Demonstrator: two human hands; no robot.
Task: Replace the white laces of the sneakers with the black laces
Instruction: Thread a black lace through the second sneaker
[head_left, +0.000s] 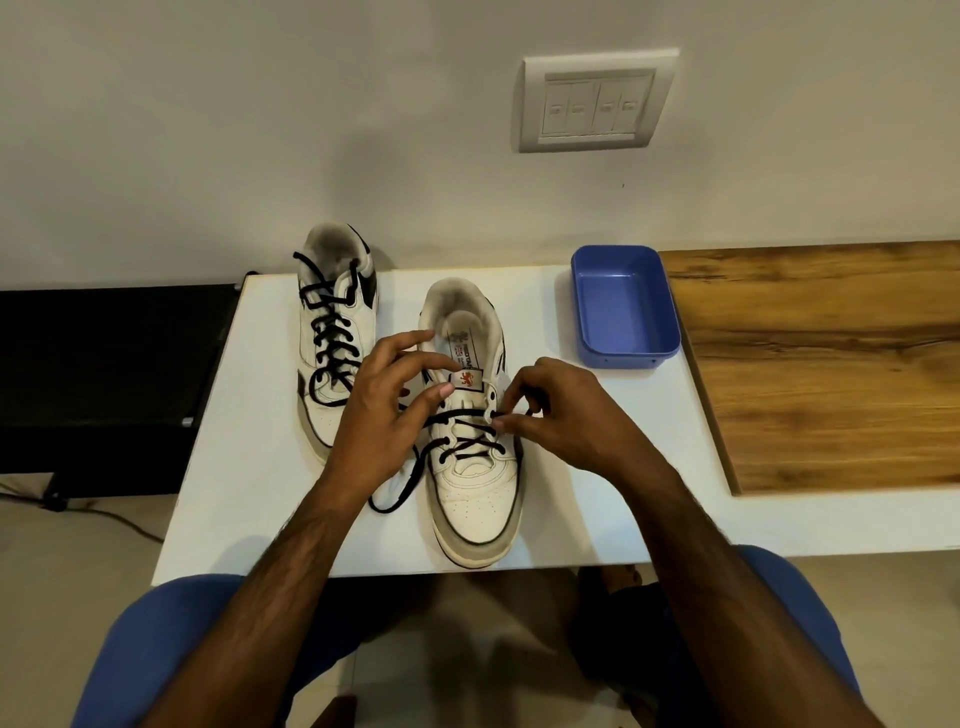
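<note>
Two sneakers stood on the white table (249, 499). The far sneaker (335, 332) was fully threaded with black lace. The near sneaker (472, 447) sat toe toward the person, with black lace (467, 431) crossed through its lower eyelets only; the upper eyelets were unfilled. No white laces were in view. A blue tray (670, 312) stood to the right, near the wall.

The right hand (556, 415) pinched the lace end between thumb and fingertips at an eyelet on the shoe's right side. The left hand (384, 415) lay on the shoe's left side with fingers loosely spread, the thumb pressing near the tongue; whether it held any lace could not be determined. The other lace end trailed loose onto the table beneath the left wrist.

Assessment: the lace was soft, light and limp, so it would buckle if pushed from far back; it was best held close to its stiff tip. The shoe appeared light enough to shift under a pull and warranted steadying at the collar or side panel.
</note>
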